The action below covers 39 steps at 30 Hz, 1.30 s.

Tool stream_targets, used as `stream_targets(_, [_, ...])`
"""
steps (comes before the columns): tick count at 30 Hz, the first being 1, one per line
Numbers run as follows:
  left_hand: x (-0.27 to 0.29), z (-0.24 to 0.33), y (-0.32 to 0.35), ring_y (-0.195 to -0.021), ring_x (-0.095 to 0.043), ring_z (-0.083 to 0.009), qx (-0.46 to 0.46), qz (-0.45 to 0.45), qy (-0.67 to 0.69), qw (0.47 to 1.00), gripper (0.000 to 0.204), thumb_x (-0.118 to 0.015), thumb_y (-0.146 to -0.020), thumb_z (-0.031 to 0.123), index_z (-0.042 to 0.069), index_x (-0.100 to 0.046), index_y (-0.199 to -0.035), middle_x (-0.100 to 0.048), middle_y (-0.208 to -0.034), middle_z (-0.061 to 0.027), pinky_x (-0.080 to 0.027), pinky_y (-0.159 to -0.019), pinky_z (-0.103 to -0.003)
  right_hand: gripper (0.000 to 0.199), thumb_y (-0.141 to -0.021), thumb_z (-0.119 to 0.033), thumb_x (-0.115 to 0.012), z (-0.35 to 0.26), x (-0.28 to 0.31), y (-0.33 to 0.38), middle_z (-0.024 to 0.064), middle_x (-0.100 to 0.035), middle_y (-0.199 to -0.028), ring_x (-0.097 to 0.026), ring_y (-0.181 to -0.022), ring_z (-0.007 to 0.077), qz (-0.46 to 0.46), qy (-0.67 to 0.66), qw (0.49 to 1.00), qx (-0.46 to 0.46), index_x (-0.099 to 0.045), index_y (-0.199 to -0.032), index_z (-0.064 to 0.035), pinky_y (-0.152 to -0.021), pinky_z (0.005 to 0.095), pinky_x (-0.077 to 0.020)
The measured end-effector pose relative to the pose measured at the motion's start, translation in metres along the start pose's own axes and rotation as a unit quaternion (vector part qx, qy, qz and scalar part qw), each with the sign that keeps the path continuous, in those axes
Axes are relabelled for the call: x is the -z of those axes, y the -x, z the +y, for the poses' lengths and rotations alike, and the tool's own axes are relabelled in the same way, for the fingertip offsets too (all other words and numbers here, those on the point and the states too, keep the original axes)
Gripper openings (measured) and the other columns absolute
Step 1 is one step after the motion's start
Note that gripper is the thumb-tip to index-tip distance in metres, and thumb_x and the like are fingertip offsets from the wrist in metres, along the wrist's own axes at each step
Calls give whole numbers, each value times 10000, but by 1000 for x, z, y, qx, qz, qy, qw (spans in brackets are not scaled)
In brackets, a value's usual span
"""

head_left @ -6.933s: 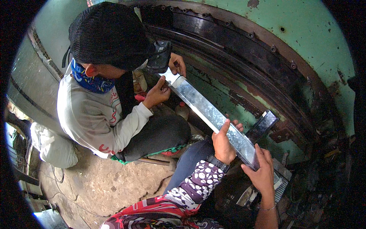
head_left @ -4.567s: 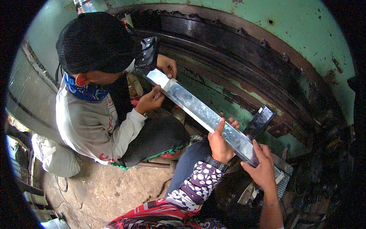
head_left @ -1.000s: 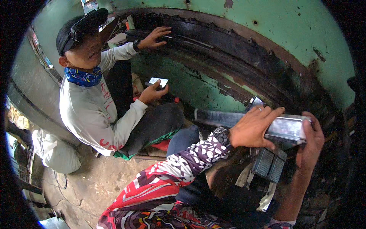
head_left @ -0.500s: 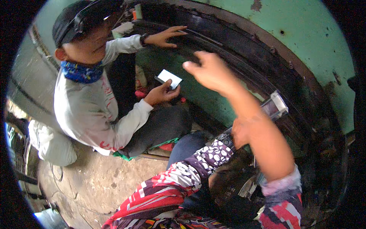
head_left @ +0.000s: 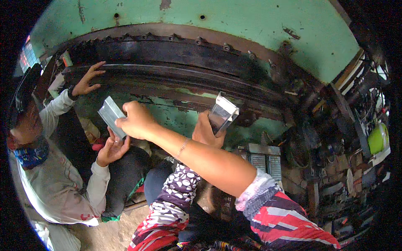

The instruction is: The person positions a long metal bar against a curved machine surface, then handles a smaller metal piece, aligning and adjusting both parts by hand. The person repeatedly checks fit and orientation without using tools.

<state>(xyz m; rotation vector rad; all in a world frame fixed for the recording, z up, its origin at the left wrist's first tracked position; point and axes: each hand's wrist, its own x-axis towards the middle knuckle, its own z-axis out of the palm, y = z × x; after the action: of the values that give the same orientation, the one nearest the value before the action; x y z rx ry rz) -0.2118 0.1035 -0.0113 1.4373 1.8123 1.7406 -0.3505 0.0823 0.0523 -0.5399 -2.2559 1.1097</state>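
My right hand (head_left: 139, 120) crosses over my left forearm and closes its fingers on the near end of a bent grey sheet-metal piece (head_left: 111, 115). A co-worker's hand (head_left: 112, 148) touches the same piece from below. In my left hand (head_left: 208, 133) is a shiny metal channel (head_left: 223, 112), gripped at its lower part and tilted up to the right. Its palm is partly hidden by my right forearm. The co-worker's other hand (head_left: 88, 79) is spread near the dark machine's long ledge.
A green machine panel (head_left: 251, 29) with a dark bolted beam (head_left: 176, 54) spans the far side. Ribbed grey metal pieces (head_left: 268, 161) are stacked right of my arms. Clutter and a bright green object (head_left: 378, 139) fill the right side. The co-worker (head_left: 63, 184) sits at left.
My right hand has gone from reaching with nothing in it to gripping the bent metal piece at the co-worker's hand. The view has swung right, and the channel in my left hand shows more fully.
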Motion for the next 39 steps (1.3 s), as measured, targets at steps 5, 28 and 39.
stream_targets(5, [-15,-30,13,-824,-673,-407,-103,198,-139,965,677,-814,-832,319,17,-482,-1339,-673,-985,-211,-543,-726,-487,332,-820,-282,-856,-61,109,74,97,-715,-831,-626,-739,137,45,-50,993,100,-721,-919,4,-647,351,-517])
stream_targets(28, [8,-56,23,-1091,-557,-451,4,99,13,995,692,-765,-780,18,-68,-406,-1365,-529,-1185,-273,-461,-967,-485,376,-887,-87,-759,-14,295,105,100,-756,-1099,-694,-977,139,-77,35,985,-151,-709,-1242,26,-886,291,-542])
stream_targets(39, [22,-41,17,-1198,-544,-411,-59,157,49,985,1034,-933,-699,182,-53,-344,-1517,-520,-1312,-253,-451,-1044,-461,333,-861,-99,-737,-36,283,51,155,-780,-982,-708,-889,155,-278,245,928,-39,-730,-1136,88,-823,316,-561])
